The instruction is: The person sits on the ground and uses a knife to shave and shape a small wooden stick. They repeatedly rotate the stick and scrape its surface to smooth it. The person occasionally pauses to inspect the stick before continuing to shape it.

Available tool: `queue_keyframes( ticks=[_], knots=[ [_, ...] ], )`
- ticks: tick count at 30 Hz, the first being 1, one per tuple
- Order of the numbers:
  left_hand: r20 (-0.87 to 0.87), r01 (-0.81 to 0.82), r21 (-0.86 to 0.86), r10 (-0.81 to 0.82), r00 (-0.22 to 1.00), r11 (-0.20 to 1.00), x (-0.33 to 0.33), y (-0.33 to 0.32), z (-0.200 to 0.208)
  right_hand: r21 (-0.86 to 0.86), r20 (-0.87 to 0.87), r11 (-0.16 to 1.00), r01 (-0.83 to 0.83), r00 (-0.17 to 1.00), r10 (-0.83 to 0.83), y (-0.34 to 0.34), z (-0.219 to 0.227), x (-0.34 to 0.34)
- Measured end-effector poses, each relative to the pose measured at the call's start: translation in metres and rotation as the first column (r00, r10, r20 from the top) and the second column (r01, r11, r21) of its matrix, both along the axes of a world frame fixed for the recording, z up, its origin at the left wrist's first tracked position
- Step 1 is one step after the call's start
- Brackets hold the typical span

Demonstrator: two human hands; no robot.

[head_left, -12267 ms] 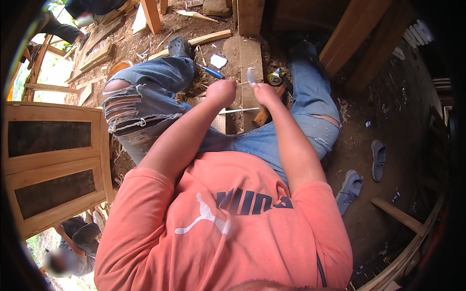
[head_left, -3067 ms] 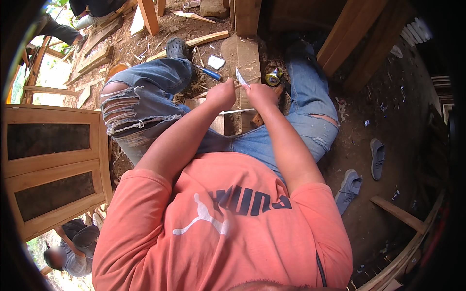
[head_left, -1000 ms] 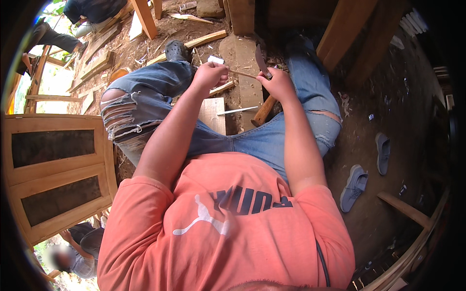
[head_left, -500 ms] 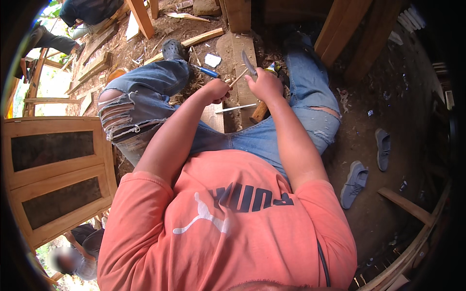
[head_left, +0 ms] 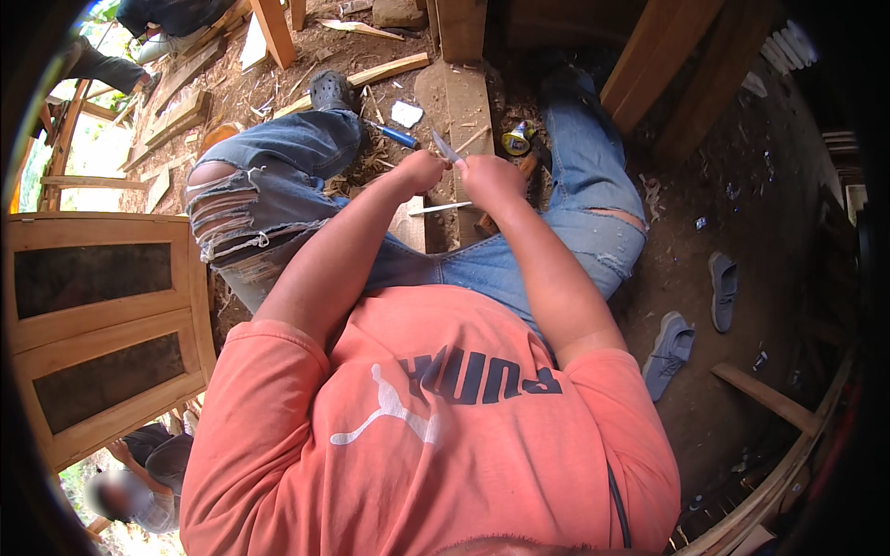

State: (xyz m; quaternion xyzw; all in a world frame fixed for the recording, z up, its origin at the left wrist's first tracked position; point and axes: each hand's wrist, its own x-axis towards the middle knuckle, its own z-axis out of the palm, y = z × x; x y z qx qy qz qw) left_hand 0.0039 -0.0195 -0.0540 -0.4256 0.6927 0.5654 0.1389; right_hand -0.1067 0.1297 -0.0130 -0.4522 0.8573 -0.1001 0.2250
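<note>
Over the plank between my legs, my two hands are close together. My right hand [head_left: 494,180] is closed on a knife [head_left: 444,146], whose bare blade points up and to the left. My left hand [head_left: 424,173] is closed on a thin wooden stick [head_left: 475,139], which reaches up to the right past the blade; its lower end is hidden in the fingers. Below the hands, a pale thin strip [head_left: 440,208] lies across the plank [head_left: 468,102]. A wooden handle [head_left: 486,225] shows partly beneath my right wrist. Left of the blade lies a blue-handled tool [head_left: 397,136].
A yellow can [head_left: 516,140] stands near my right shin, and a white scrap [head_left: 405,114] lies ahead. To the left is a panelled wooden frame [head_left: 102,310]. Grey shoes [head_left: 669,354] are on the dirt floor at right. Other people are at the left edge.
My right hand has moved down and left, bringing the knife blade across the stick near my left hand. The yellow can now shows more fully.
</note>
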Motion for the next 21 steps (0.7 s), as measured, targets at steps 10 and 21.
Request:
queue_keyframes(
  ticks=[10, 21],
  knots=[
    [0.002, 0.058, -0.123, -0.058, 0.998, 0.991, 0.003, 0.007, -0.001, 0.031, -0.03, 0.999, -0.024, 0.999, 0.025, -0.005, 0.0, 0.006],
    [-0.038, 0.221, -0.192, -0.233, 0.972, 0.956, 0.004, 0.004, -0.021, 0.062, -0.055, 0.997, 0.039, 0.998, -0.035, -0.011, -0.018, -0.006]
  ],
)
